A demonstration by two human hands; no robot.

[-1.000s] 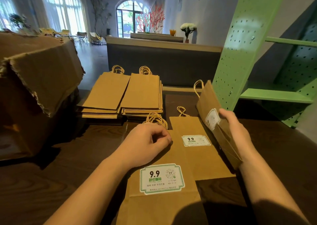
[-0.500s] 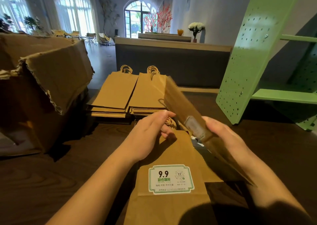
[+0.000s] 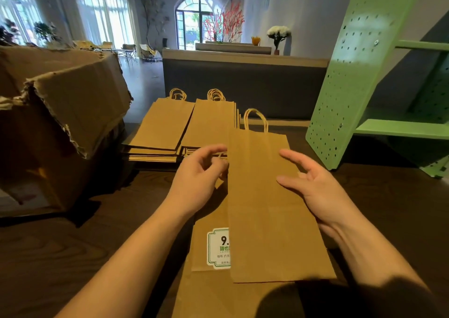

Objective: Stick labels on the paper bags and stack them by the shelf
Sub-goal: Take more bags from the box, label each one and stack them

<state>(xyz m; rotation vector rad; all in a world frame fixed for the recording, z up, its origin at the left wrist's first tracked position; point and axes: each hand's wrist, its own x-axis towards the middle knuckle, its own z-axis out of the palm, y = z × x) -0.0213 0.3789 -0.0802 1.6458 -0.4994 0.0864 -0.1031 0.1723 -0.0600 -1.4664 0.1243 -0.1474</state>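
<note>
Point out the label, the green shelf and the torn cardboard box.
label (image 3: 218, 247): head view, on its visible white left half.
green shelf (image 3: 352, 87): head view, on its perforated side panel.
torn cardboard box (image 3: 80, 113): head view, on its ragged flap.

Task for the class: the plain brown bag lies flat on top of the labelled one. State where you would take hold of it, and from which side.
Probably its twine handle, pinched from above at the far end. The plain bag lies flat across the labelled bag, so its edges offer little to get under, while the loop juts out beyond the far edge.
</note>
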